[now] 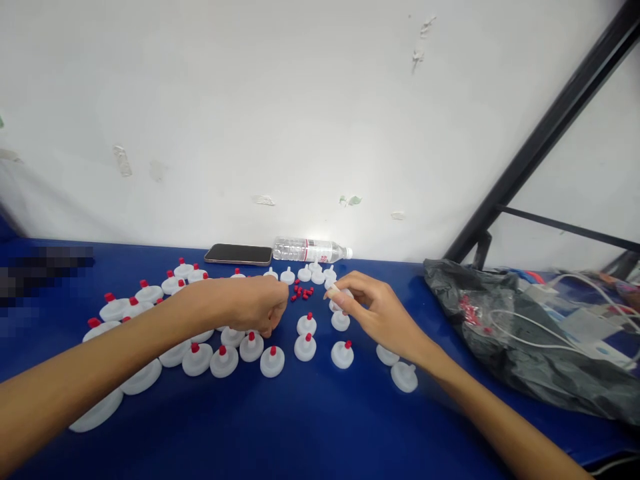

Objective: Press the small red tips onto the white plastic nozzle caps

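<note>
My right hand (373, 310) pinches a white nozzle lid (341, 291) between thumb and fingertips, just above the blue table. On the left, my left hand (267, 303) is closed with its fingertips pointing down; whatever they hold, if anything, is hidden. Below it stand white nozzle lids with red tips, such as one lid (251, 347) close under the fingers. Between the hands lies a small pile of loose red tip caps (302, 291). Several uncapped white lids (317, 275) stand behind them, and another uncapped lid (404, 377) sits below my right wrist.
Many red-tipped lids (197, 360) spread across the left side of the blue table (300, 427), partly under my left forearm. A phone (239, 254) and a lying plastic bottle (313, 250) rest by the wall. A dark plastic bag (525, 353) with cables is at right.
</note>
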The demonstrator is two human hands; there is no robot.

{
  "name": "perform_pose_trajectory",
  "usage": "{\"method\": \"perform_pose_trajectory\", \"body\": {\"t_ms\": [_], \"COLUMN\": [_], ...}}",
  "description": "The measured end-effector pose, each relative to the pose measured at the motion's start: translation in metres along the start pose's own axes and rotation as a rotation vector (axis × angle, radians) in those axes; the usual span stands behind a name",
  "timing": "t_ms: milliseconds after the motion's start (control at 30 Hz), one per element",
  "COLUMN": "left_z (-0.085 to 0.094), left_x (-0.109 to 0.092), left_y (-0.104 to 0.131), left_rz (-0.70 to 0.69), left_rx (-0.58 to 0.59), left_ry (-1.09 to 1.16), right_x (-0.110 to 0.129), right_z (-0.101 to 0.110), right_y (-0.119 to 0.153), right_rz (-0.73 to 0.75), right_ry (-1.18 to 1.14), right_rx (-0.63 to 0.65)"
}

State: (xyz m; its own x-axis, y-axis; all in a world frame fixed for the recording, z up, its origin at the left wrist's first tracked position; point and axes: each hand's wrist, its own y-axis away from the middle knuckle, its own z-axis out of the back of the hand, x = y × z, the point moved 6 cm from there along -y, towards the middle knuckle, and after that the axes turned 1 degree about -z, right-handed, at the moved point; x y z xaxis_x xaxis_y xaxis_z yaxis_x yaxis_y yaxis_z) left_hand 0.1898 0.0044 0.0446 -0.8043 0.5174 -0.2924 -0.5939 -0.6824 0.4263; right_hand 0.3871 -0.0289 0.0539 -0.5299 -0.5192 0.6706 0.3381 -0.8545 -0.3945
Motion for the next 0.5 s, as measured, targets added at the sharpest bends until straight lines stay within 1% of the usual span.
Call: {"method": "perform_pose_trajectory", "body": {"t_ms": [67, 167, 233, 333, 500], "left_z": [0.002, 0.01, 0.017, 0.025, 0.033], "left_x": [-0.005, -0.016, -0.023, -0.031, -0.041], "left_y": [0.001, 0.002, 0.003, 0.003, 0.005], "left_rz": [-0.02, -0.056, -0.086, -0.165, -0.31], "left_rx": [-0.029, -0.143, -0.242, -0.369, -0.527], "left_ry": [-0.012, -0.039, -0.046, 0.001, 0.098], "right_x": [-0.001, -0.002, -0.001, 0.002, 0.001], "right_z": [-0.001, -0.001, 0.0, 0.003, 0.005], "right_y": [0.0, 0.001, 0.002, 0.004, 0.004], "right_rz": [-0.02, -0.037, -0.002, 0.089, 0.162], "right_ry": [-0.001, -0.015, 0.005, 0.08, 0.105], "right_rx": [0.001, -0.019, -0.046, -0.101, -0.158]}}
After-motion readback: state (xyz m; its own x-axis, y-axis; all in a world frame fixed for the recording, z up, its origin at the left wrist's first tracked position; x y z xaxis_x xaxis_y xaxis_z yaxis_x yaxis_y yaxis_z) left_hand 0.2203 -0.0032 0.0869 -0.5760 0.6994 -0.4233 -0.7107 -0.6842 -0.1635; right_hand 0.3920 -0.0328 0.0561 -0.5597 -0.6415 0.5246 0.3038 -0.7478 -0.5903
